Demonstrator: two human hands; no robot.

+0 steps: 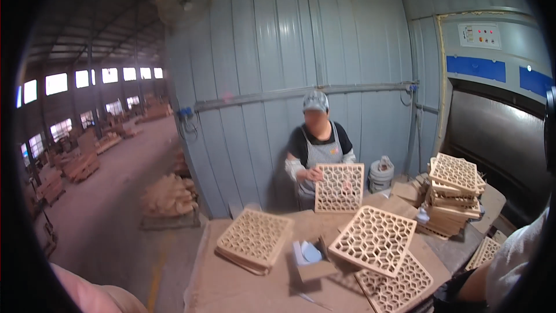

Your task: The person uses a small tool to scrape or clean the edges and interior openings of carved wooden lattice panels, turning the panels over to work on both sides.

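Observation:
Neither of my hands is in view; only part of a forearm or sleeve shows at the lower left, and my right sleeve and bare forearm at the lower right. Before me, a square wooden lattice panel (374, 240) lies tilted over a second lattice panel (397, 286). Farther left rests a stack of lattice panels (256, 239). Between them, an open cardboard box (313, 272) holds round pale-blue discs (311, 252). Across the table, a co-worker in a cap and striped apron holds another lattice panel (339, 188) upright.
The table (230, 289) has a brown covering. A tall, uneven pile of lattice panels (454, 195) stands at the right, near a metal booth with a control panel (480, 36). A white bucket (381, 175) stands by the wall. Wooden parts (169, 195) are heaped on a pallet at the left.

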